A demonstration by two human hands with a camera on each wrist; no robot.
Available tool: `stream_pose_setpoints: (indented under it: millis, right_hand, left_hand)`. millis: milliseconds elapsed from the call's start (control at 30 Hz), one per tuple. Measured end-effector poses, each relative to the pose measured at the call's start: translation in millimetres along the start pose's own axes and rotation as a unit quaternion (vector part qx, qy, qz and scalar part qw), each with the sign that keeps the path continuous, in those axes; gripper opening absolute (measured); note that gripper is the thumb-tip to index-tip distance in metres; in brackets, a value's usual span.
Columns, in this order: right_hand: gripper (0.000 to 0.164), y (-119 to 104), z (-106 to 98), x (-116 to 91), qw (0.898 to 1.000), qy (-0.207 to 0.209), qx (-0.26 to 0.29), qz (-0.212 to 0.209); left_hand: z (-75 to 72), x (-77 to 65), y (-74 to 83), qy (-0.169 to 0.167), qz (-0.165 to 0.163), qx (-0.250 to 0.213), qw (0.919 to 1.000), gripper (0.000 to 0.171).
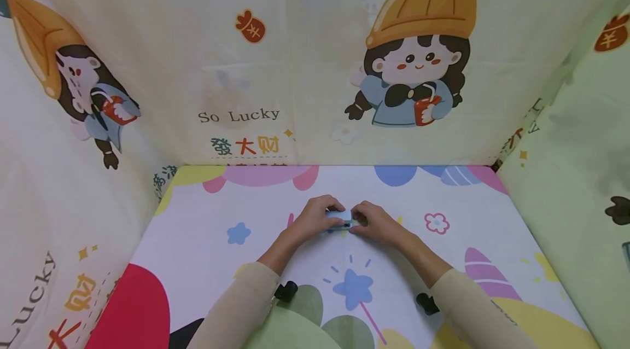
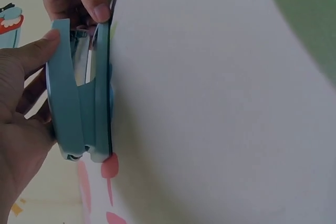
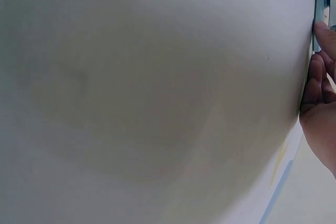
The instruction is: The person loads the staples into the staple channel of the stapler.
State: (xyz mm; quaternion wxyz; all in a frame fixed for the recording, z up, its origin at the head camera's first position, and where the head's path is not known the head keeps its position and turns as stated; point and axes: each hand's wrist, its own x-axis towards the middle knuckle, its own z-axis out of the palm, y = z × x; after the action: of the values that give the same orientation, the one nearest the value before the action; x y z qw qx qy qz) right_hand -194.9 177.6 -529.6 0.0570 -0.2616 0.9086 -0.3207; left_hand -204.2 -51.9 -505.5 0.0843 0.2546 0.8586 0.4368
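A light blue stapler [image 1: 340,215] sits upright on the patterned table, toward the far side. My left hand [image 1: 316,219] grips its body, thumb on one side of the top arm and fingers on the other in the left wrist view. The stapler [image 2: 67,93] has a gap between its top arm and base, with a metal strip showing inside. My right hand [image 1: 376,223] is at the front end; its thumb [image 2: 100,10] presses on the base tip, with the other fingers curled behind. In the right wrist view only part of that hand [image 3: 321,90] shows at the edge.
The table [image 1: 197,261] has a printed cover with stars and flowers. Cloth walls [image 1: 315,75] with cartoon figures stand behind it and on both sides. Black wrist cameras [image 1: 286,291] sit under both sleeves.
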Motion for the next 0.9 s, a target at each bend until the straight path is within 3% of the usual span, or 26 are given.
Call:
stream_pose_setpoints:
  millis: [533, 900]
  right_hand:
    - [0.033, 0.5, -1.8, -1.2, 1.0, -0.003, 0.01, -0.005]
    - [0.032, 1.7, 1.6, -1.1, 1.0, -0.001, 0.016, -0.004]
  left_hand:
    - [7.2, 2.0, 9.4, -0.007, -0.027, 0.058, 0.9979, 0.024]
    - [3.9, -0.5, 6.7, -0.003, -0.017, 0.044, 0.9989, 0.026]
